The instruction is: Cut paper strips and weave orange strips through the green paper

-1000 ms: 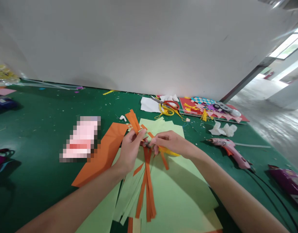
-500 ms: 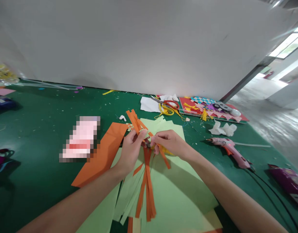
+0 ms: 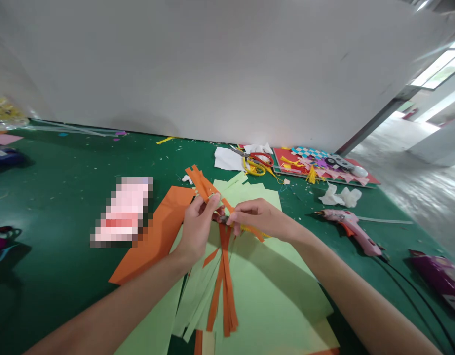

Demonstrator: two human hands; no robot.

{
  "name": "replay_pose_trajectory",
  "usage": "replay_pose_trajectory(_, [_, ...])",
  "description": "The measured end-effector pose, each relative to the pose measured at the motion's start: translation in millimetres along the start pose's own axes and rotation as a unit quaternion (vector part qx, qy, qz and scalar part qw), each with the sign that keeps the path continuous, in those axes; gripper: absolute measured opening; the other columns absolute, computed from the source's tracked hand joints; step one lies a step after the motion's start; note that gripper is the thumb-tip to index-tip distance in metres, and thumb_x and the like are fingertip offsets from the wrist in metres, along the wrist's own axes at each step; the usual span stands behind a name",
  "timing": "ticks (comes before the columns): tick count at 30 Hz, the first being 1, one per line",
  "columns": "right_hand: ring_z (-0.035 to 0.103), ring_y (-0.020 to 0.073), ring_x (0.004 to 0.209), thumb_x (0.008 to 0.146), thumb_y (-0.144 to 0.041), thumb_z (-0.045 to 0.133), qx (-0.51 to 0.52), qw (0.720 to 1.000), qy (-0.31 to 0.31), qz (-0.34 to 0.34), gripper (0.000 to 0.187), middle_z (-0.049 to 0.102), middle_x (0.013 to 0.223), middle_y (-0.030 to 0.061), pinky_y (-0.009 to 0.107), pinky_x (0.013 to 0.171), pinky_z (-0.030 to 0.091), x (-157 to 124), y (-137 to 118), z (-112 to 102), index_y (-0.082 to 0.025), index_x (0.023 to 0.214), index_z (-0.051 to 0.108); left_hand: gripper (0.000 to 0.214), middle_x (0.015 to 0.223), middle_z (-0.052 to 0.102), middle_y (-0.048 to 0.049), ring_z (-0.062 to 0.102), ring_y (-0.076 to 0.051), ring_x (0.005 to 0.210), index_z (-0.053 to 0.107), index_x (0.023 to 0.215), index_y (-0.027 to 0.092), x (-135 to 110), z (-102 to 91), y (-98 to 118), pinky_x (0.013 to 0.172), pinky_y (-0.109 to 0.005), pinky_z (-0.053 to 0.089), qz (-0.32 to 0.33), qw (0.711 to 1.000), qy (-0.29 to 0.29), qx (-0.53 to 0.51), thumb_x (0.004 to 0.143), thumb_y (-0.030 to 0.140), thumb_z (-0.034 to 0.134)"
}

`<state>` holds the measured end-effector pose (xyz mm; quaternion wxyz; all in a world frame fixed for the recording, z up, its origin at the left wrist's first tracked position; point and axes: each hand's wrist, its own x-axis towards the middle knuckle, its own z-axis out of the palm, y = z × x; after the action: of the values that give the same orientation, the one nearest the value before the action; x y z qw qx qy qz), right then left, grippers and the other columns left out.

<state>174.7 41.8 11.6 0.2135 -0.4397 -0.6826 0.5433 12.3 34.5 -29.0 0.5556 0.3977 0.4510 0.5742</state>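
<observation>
Several orange paper strips (image 3: 201,183) are pinched between the thumb and fingers of my left hand (image 3: 198,224). A light green strip (image 3: 235,183) sticks out beyond them. My right hand (image 3: 259,217) is closed on an orange strip that slants down to the right under its fingers. The fingertips of both hands nearly meet, and the crossing of the strips there is partly hidden. Below, more orange strips (image 3: 225,281) lie fanned over light green paper sheets (image 3: 272,291). Loose green strips (image 3: 198,296) lie to their left. Something yellow shows under my right hand.
An orange sheet (image 3: 157,236) and a pixelated pink item (image 3: 126,212) lie at left. Scissors (image 3: 260,158) with red handles rest at the back by a red board (image 3: 286,170). On the right are crumpled tissues (image 3: 338,196), a pink glue gun (image 3: 351,229) with a cord, and a purple object (image 3: 440,278).
The orange strips in my left hand have shifted slightly left. The strip at my right hand now lies flatter, its end further right. More of the green strip shows behind.
</observation>
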Motion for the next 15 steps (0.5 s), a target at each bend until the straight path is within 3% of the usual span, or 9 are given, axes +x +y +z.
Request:
replay_pose_trajectory(7, [0.059,0.0122,0.070,0.087,-0.031,0.051,0.002,1.000,0.018,-0.024,0.024,0.065,0.069,0.0008,0.023,0.069,0.043,0.8,1.3,6.6,-0.017,0.078,0.068,0.028,0.065,0.054,0.0026,0.051,-0.010,0.058,0.055,0.071,0.016,-1.4,0.3,-1.2,0.055,-0.022,0.044,-0.010,1.000,-0.026,0.003,0.078,0.042,0.064])
replay_pose_trajectory(15, [0.057,0.0114,0.065,0.088,-0.032,0.049,-0.049,0.997,0.058,-0.027,0.027,0.064,0.067,0.0002,0.022,0.064,0.043,0.4,3.6,10.1,-0.018,0.071,0.064,0.028,0.064,0.052,0.0035,0.051,-0.010,0.060,0.053,0.069,0.017,-1.0,0.3,-2.8,0.056,-0.021,0.044,-0.013,0.999,-0.037,0.003,0.079,0.041,0.063])
